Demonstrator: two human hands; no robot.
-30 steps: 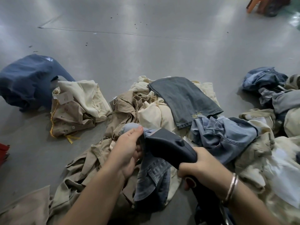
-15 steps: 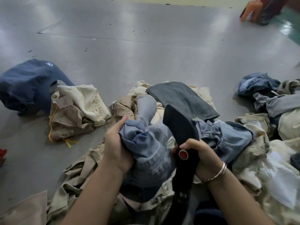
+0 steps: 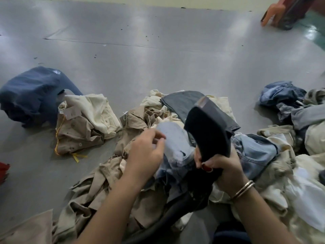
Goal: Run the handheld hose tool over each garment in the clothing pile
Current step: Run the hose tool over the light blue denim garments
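Progress: judged partial. One garment, a pale blue denim piece (image 3: 173, 147), is held up over the middle of the clothing pile (image 3: 112, 176). It is pinched at its upper edge by the left hand (image 3: 146, 152), whose fingers are curled onto the cloth. The hose tool (image 3: 207, 131), a black handheld head, is gripped at its handle by the right hand (image 3: 221, 166), fingers wrapped round it beside a red button (image 3: 205, 167). The head is tilted upward, with its flat face turned away from the denim; contact between face and cloth cannot be told. A black hose (image 3: 168, 213) is seen running down from the handle toward the lower edge of the view.

Remaining, as judged: most of the pile. Tan and cream garments (image 3: 153, 113) are heaped under and around the hands; a dark grey piece (image 3: 182, 103) lies on top at the back, and more denim (image 3: 255, 152) lies to the right. Nothing marks which garments are finished.

Set apart on the left: a folded tan and cream bundle (image 3: 84, 124) with a paper tag, and a dark blue garment (image 3: 33, 95) touching it. A further heap (image 3: 295, 106) lies at the far right.

Surface: a smooth grey floor (image 3: 158, 59), glossy, speckled with small dark bits, with one seam line. An orange stool (image 3: 274, 13) stands at the far right corner.
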